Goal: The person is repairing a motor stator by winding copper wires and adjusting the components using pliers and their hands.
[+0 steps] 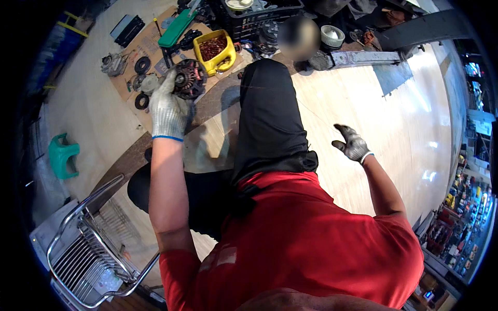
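Observation:
My left hand (170, 106), in a grey-white work glove with a blue cuff edge, is closed on a round motor part (190, 79) with a dark rim and reddish copper windings. It holds the part up beside a yellow cut-open jug (213, 52) full of small copper-coloured pieces. My right hand (354, 145), in a glove with dark fingertips, is out to the right over the floor. Its thumb and fingers are apart and nothing is in it. Below my left hand lie dark rings (142, 65) and a silver metal housing (113, 64) on a cardboard sheet (136, 52).
A green case (178, 28) and a black crate (262, 20) stand at the back. A white ribbed tub (332, 37) sits near a metal beam (365, 58) at the back right. A green stool (64, 156) and a chrome-framed chair (98, 249) are at the left.

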`<state>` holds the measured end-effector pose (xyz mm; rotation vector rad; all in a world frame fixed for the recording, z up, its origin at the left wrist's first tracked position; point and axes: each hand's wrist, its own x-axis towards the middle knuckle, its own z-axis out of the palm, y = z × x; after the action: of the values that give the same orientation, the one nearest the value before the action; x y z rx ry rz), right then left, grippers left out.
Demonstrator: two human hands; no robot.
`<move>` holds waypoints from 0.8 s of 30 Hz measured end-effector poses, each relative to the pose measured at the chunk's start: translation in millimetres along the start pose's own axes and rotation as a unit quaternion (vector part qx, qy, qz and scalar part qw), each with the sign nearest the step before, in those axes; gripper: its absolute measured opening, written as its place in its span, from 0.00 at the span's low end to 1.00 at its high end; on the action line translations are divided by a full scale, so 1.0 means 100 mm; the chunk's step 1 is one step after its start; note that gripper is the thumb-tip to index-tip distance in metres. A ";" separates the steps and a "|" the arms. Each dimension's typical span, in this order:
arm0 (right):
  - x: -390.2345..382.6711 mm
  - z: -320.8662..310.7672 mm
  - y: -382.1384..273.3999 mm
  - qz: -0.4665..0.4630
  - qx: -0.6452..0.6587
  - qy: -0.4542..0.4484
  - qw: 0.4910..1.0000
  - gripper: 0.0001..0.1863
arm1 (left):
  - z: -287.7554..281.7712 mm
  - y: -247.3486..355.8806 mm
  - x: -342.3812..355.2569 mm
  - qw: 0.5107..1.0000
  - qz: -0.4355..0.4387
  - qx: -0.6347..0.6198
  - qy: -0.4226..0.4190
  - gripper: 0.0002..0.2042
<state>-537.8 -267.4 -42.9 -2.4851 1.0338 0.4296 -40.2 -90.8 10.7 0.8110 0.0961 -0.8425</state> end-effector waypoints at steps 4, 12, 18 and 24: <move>0.41 -0.59 -0.80 -0.103 0.013 0.159 0.982 0.39 | 0.02 -0.01 -0.05 0.996 0.019 0.074 -0.046 0.14; 1.24 -0.81 -2.79 -0.244 0.110 0.137 0.954 0.36 | 0.08 0.08 -0.22 0.981 -0.053 0.163 -0.094 0.17; 1.55 -0.84 -2.89 -0.207 0.206 0.014 0.956 0.19 | 0.20 0.23 -0.42 0.958 -0.073 0.236 -0.142 0.13; 1.36 -0.93 -2.83 -0.255 0.106 0.169 0.946 0.16 | 0.03 0.11 -0.23 0.851 0.123 0.500 -0.104 0.14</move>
<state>-228.4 -212.6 50.9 -2.5464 0.4730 -0.2611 -48.9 -74.4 27.9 1.6572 -0.6881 -0.7000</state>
